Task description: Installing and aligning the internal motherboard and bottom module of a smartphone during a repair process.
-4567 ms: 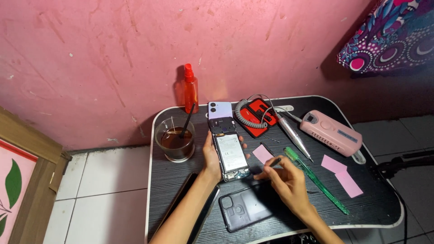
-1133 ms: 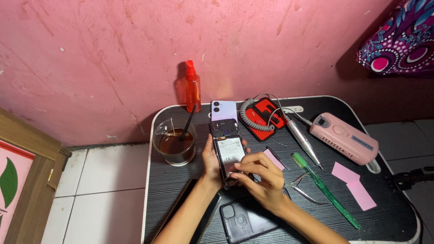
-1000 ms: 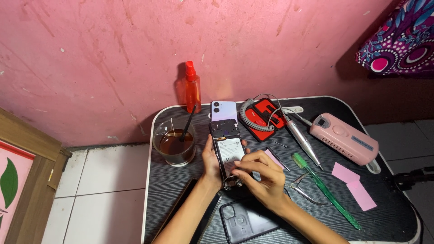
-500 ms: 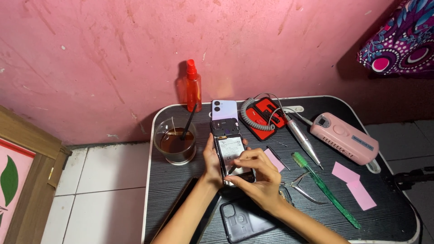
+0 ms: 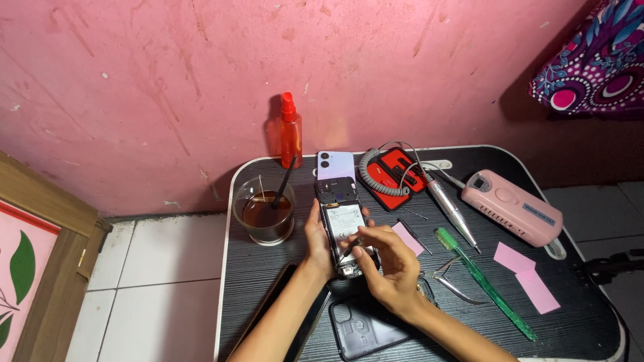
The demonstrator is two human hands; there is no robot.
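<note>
An opened phone (image 5: 341,219) with its back cover off lies on the small black table (image 5: 583,315). My left hand (image 5: 317,241) grips the phone's left edge and holds it steady. My right hand (image 5: 388,263) pinches a thin dark tool (image 5: 350,247) whose tip rests on the phone's lower part, over the battery area. A dark phone back case (image 5: 365,327) lies just below my hands.
A glass of brown liquid (image 5: 264,213) with a stick stands left of the phone. Behind are a red spray bottle (image 5: 290,134), a lilac phone back (image 5: 335,163), a red device with coiled cord (image 5: 389,171), a pink box (image 5: 510,206), a green toothbrush (image 5: 484,282), tweezers (image 5: 453,281) and pink paper slips (image 5: 526,276).
My right hand has come left from the table beside the phone onto the phone's lower part, now holding the thin tool there. My left hand has kept its grip.
</note>
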